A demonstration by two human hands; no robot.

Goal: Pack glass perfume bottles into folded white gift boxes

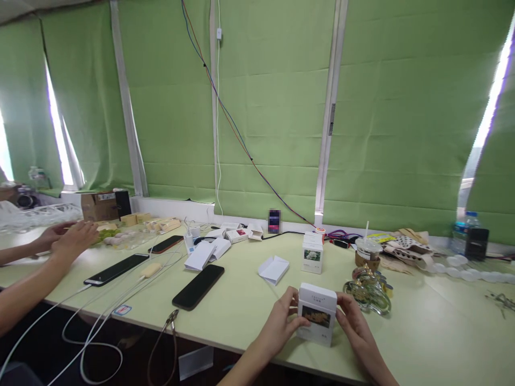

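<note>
Between both hands a small white cardboard box [316, 332] stands upright near the table's front edge, a brown picture printed on its face. My left hand [281, 324] grips its left side, the thumb across the front. Against the right side press the fingers of my right hand [356, 327], partly hidden behind the box. Just beyond it stand similar white boxes [312, 261] in a row, the front one showing a white flower. An unfolded white box [273, 269] lies to the left of them. A shiny ornate dish [368, 295] sits right of my right hand.
A black phone [198, 288] lies left, with white cables and another phone [116, 269] beyond. A co-worker's hands [74, 238] handle small items at far left. A drink cup [367, 252] stands back right, near a water bottle [471, 225]. Several white boxes [209, 252] lie mid-left.
</note>
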